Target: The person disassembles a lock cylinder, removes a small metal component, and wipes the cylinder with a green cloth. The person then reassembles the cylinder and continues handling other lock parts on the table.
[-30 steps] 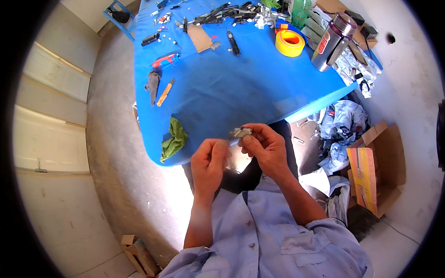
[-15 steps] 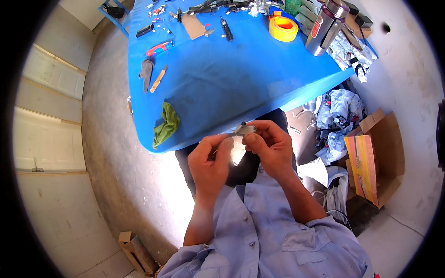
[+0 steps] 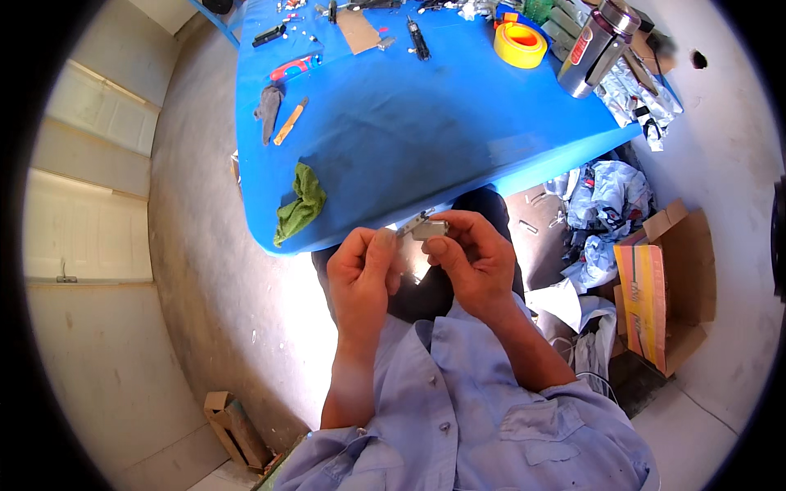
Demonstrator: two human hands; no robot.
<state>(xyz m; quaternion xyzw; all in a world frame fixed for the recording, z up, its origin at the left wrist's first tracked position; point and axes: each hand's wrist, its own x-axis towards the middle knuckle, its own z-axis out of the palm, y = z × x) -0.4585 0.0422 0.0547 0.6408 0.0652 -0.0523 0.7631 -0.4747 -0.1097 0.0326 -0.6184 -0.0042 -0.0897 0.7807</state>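
Both hands meet over my lap, just in front of the table's near edge. Between right thumb and fingers, my right hand [image 3: 479, 266] pinches a small silvery-grey rectangular block [image 3: 431, 230]. My left hand [image 3: 360, 270] is closed, its thumb and forefinger gripping the end of a thin narrow strip [image 3: 413, 222] with small dark spots. The strip slants up along the block's left side; whether the two are joined I cannot tell. A crumpled green cloth [image 3: 300, 204] lies on the table corner, beyond my left hand.
The blue-covered table [image 3: 385, 131] bears a grey cloth piece [image 3: 268, 113], an orange-brown stick [image 3: 291, 123], a red-and-blue tool [image 3: 296, 67], yellow tape [image 3: 521, 46] and a steel flask [image 3: 598, 49]. On the right floor are silvery bags [image 3: 610, 192] and an open cardboard box [image 3: 688, 278].
The strip now stands out, slanting up beside the grey block, and my left hand has shifted slightly left. The view has tilted a little, moving the table up and right.
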